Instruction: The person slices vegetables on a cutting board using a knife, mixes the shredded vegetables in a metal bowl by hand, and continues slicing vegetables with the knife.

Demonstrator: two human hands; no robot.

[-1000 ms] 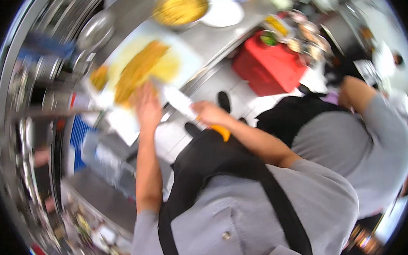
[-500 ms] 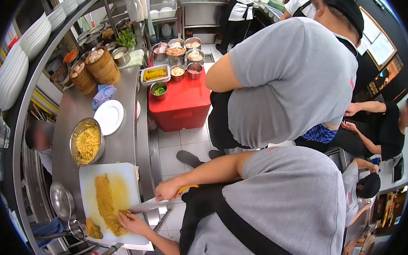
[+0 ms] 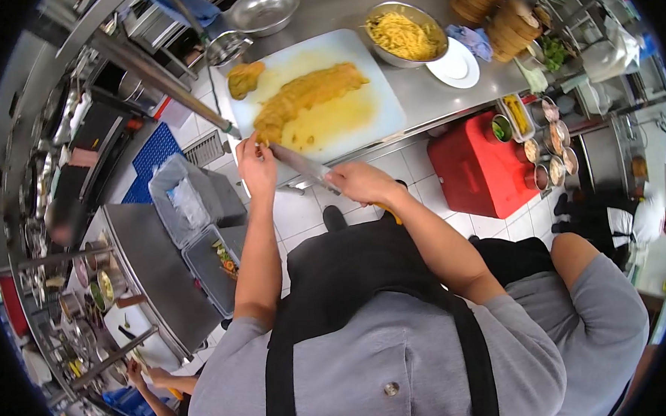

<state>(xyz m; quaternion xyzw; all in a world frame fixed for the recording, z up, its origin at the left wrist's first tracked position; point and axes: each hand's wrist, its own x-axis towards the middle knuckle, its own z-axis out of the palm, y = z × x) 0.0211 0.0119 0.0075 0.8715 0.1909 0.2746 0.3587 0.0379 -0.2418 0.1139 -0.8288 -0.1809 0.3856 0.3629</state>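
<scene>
My right hand [image 3: 363, 182] grips a kitchen knife with a broad blade [image 3: 302, 164] and a yellow handle. The blade points left, its tip close to my left hand [image 3: 257, 165]. My left hand's fingers are bent together at the near end of a long yellow-brown row of wet, soft vegetable [image 3: 312, 96], which looks cut crosswise. Whatever sits between those fingertips is mostly hidden. The row lies on a white cutting board [image 3: 384, 103] wet with yellow juice. A separate yellow-brown lump [image 3: 245, 79] rests at the board's left edge.
Behind the board stand a metal bowl of yellow shreds [image 3: 407, 37], a white plate [image 3: 455, 64] and a bare metal bowl [image 3: 264, 10]. A red box [image 3: 463, 167] carries several small containers. Grey bins [image 3: 185, 193] stand left; a co-worker [image 3: 595, 322] is close on my right.
The camera view has swung round, so the board now appears at top centre. My left hand has shifted toward the board's near edge; the knife remains in my right hand.
</scene>
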